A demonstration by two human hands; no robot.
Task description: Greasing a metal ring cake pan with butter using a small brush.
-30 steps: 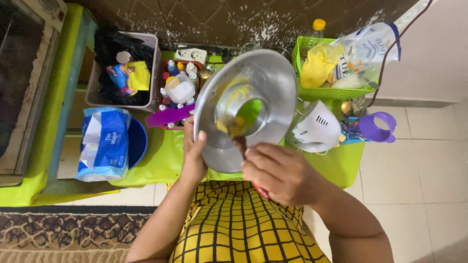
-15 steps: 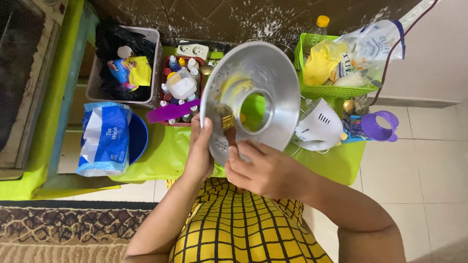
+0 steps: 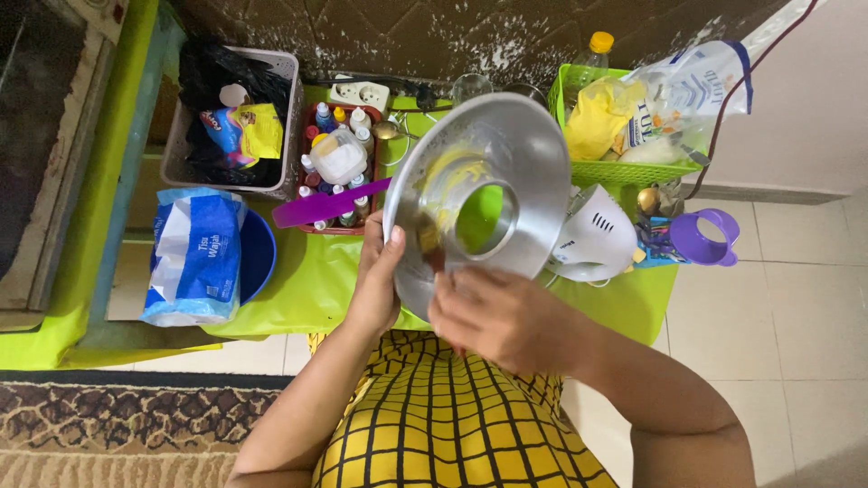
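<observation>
Lime-green table [image 3: 298,289] beneath. Left hand [image 3: 378,280] clamps the rim of a tilted tube pan [image 3: 533,172]; right hand [image 3: 497,316] fingers pinch a brush [image 3: 430,246] inside. Likely light, stiff, greasy: best held by its rim.

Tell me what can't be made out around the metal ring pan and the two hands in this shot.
Head view only:
- The brush in the right hand: its handle is hidden by the fingers and its bristles are blurred.
- Left hand: its fingertips are hidden behind the ring pan.
- The white mixer is partly covered by the pan.
- The small bottles in the red tray are too small to identify.
</observation>
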